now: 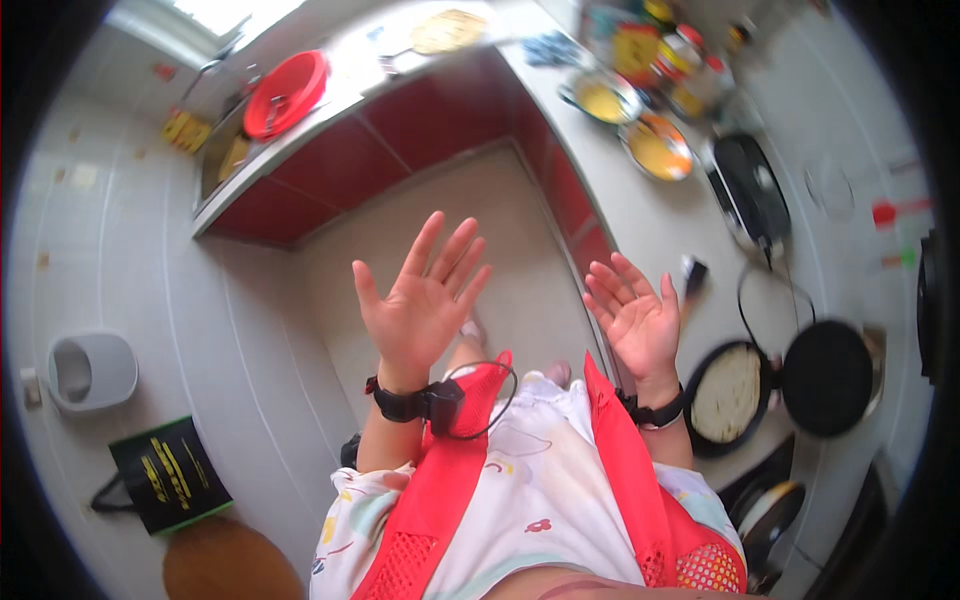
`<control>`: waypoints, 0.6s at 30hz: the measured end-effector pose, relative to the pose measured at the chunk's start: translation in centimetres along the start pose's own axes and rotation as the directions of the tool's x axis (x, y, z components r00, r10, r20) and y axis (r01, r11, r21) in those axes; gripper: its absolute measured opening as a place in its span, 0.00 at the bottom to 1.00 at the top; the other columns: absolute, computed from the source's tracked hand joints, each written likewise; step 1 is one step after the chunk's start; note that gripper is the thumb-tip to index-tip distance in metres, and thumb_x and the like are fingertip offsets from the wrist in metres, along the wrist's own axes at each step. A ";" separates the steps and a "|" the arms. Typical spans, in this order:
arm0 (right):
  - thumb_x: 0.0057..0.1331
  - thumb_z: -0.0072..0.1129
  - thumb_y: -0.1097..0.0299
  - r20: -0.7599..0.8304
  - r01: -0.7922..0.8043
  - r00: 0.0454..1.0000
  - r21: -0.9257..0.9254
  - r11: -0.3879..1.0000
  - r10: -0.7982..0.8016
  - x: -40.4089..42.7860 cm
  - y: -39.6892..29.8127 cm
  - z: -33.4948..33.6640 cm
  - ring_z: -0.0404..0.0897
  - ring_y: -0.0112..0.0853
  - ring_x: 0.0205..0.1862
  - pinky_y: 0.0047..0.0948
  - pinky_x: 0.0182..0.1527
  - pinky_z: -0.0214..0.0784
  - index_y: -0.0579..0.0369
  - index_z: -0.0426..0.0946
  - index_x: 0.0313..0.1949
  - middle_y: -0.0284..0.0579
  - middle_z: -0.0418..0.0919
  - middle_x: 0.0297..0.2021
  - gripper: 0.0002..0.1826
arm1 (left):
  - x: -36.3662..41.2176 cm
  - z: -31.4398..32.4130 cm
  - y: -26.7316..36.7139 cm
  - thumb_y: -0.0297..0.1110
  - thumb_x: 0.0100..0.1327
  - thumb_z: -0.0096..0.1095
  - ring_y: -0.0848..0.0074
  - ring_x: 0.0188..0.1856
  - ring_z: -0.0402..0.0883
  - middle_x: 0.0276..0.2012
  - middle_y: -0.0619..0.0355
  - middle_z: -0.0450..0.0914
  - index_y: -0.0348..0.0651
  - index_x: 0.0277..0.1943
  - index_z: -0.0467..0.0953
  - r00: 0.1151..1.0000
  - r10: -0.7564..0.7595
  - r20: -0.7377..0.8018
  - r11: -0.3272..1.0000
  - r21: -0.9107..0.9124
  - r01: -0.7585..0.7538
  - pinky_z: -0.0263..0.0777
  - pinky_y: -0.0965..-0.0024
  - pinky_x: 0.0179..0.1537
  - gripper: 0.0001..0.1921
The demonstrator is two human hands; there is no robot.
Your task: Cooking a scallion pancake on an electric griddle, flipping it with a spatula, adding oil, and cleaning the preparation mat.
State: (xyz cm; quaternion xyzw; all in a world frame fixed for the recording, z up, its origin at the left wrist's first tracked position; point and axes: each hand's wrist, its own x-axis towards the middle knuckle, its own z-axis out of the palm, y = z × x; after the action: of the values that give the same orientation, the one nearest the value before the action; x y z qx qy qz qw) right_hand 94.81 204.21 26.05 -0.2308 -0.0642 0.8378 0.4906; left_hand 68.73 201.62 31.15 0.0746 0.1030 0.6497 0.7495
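Both of my hands are raised in front of me, palms up and holding nothing. My left hand [421, 306] has its fingers spread above the tiled floor [420, 195]. Fingers slightly bent, my right hand [636, 322] is near the edge of the right-hand counter [645, 247]. Beyond it on that counter lies a brush with dark bristles [696, 276]. An electric griddle pan [726, 397] there holds a pale flatbread [727, 394], and its round black lid [827, 379] is swung back. Each wrist wears a black strap; the left one carries a small box with a cable.
Two bowls of yellow batter [602, 101] [657, 148] stand near a black-and-white appliance [750, 187] and several jars. On the far counter are a red basin [285, 94] and a flatbread [448, 31]. A black bag [171, 476] hangs at left above a round brown board [229, 562].
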 end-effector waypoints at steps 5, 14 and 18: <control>0.66 0.34 0.46 0.076 -0.157 0.981 -0.207 0.966 0.176 11.9 7.2 7.6 0.68 0.39 0.54 0.42 0.58 0.56 0.57 0.64 0.55 0.52 0.70 0.50 0.29 | -1.1 -4.0 12.4 0.64 0.61 0.33 0.60 0.65 0.52 0.64 0.44 0.52 0.40 0.64 0.51 0.956 0.292 -0.034 0.956 0.025 -0.291 0.44 0.55 0.65 0.39; 0.63 0.44 0.57 -0.006 -0.311 0.950 -0.071 0.948 0.312 36.2 22.5 19.9 0.74 0.36 0.39 0.38 0.47 0.66 0.55 0.71 0.40 0.43 0.76 0.36 0.15 | 0.5 -14.5 36.0 0.49 0.65 0.41 0.71 0.39 0.72 0.36 0.56 0.73 0.38 0.43 0.70 0.732 0.428 -0.531 0.894 0.128 -0.430 0.68 0.66 0.45 0.21; 0.63 0.44 0.56 -0.010 -0.372 0.926 -0.211 0.904 0.379 46.1 28.6 24.6 0.73 0.35 0.39 0.36 0.45 0.65 0.54 0.72 0.39 0.42 0.75 0.35 0.15 | 0.5 -18.0 44.4 0.49 0.63 0.43 0.71 0.39 0.72 0.37 0.56 0.73 0.38 0.44 0.70 0.625 0.530 -0.573 0.826 0.181 -0.534 0.67 0.65 0.44 0.21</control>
State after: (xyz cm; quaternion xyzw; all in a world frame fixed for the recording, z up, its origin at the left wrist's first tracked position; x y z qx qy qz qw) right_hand 42.10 231.75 23.35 -0.2761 -0.1139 0.9085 0.2922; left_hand 21.75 208.15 24.61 -0.1105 0.3059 0.8308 0.4516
